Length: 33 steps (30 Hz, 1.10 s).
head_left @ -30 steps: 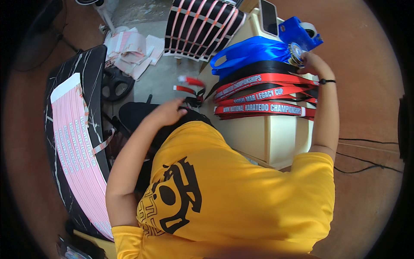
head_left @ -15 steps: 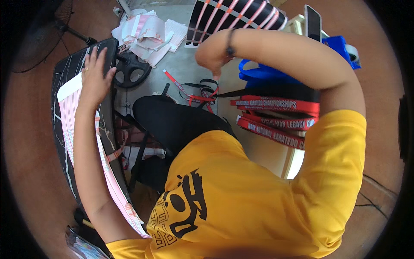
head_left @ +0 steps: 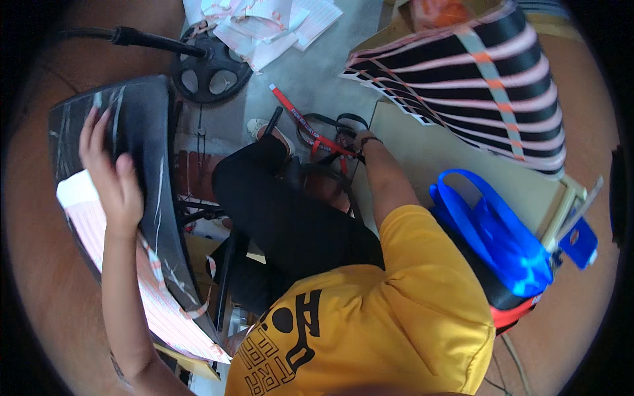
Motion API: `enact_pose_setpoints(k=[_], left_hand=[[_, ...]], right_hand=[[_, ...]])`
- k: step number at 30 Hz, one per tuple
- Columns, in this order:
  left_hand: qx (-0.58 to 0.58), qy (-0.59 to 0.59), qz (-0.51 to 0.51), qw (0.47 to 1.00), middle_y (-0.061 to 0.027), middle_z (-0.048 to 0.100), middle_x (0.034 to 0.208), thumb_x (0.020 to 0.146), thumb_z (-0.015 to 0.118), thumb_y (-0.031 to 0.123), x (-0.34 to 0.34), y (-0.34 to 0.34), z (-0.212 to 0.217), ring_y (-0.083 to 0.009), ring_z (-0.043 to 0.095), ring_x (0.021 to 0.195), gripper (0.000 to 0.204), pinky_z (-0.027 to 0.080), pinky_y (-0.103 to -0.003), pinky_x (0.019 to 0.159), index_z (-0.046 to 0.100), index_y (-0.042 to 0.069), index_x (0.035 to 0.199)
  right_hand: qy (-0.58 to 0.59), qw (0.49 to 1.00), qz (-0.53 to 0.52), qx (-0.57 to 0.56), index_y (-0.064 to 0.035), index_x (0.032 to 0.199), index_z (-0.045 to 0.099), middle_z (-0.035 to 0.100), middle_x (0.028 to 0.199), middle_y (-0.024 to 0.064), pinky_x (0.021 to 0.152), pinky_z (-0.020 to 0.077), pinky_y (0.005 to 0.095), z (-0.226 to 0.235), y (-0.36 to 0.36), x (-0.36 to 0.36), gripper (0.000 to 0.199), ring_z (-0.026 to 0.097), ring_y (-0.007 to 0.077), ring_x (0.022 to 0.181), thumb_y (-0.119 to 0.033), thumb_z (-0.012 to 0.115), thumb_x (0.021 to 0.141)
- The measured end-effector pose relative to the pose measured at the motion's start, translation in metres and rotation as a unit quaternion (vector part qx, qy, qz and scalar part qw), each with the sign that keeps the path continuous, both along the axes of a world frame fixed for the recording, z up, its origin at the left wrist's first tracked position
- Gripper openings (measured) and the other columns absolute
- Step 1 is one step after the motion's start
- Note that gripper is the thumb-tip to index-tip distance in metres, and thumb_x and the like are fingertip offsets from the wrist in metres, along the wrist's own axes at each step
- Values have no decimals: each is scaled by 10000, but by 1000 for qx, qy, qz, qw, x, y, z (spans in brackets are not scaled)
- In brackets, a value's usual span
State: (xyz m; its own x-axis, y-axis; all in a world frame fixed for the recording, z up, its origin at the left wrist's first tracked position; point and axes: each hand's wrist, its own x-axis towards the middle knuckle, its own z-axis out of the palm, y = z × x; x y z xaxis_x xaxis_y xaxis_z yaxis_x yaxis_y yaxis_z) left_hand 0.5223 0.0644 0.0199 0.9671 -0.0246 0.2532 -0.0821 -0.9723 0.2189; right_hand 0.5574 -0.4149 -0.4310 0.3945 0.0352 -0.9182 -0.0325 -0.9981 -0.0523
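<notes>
My left hand (head_left: 109, 168) lies flat with fingers apart on the dark marbled tabletop (head_left: 148, 125) at the left, holding nothing. My right hand (head_left: 362, 140) is stretched down past my black-trousered knee to a tangle of red and black ribbons (head_left: 317, 135) on the grey floor. Its fingers are buried among the straps, so the grip is not visible. A dark band sits on that wrist.
A pink printed sheet (head_left: 165, 310) hangs over the dark table's near edge. A beige table (head_left: 429, 158) at the right carries a black-and-pink striped sheet (head_left: 475, 86) and a blue bag (head_left: 492, 241). A round black stand base (head_left: 208, 72) and loose white papers (head_left: 264, 26) lie on the floor.
My right arm has dropped from in front of the blue bag down to the ribbons on the floor. My left hand stays on the dark table. My head has leaned further forward.
</notes>
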Motion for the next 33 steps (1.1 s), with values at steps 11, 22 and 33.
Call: enact_pose_setpoints(k=[11,22,33], left_hand=[[-60,69,21,996,-276,378,1457,1023,330,446,-7,15,-1,-428,407,1336,605,298,-557,1133,371,-27,1396],[-9,-3,44,999,-342,364,1392,966,402,376,-50,47,15,-518,418,1278,547,465,-649,999,354,1,1361],[-16,60,60,996,-332,374,1392,969,404,374,-44,31,17,-506,428,1276,536,454,-642,1012,358,10,1360]], right_hand=[[13,992,-125,-8,-39,1168,619,672,1151,199,927,515,462,-126,2,-107,426,637,369,1096,-286,704,831],[44,963,-260,61,-18,1136,589,620,1211,240,1012,450,461,-169,60,-109,502,568,396,1193,-254,788,741],[-26,956,-248,-155,-55,1077,716,590,1266,233,1020,447,500,-171,99,-106,366,533,407,1220,-333,614,862]])
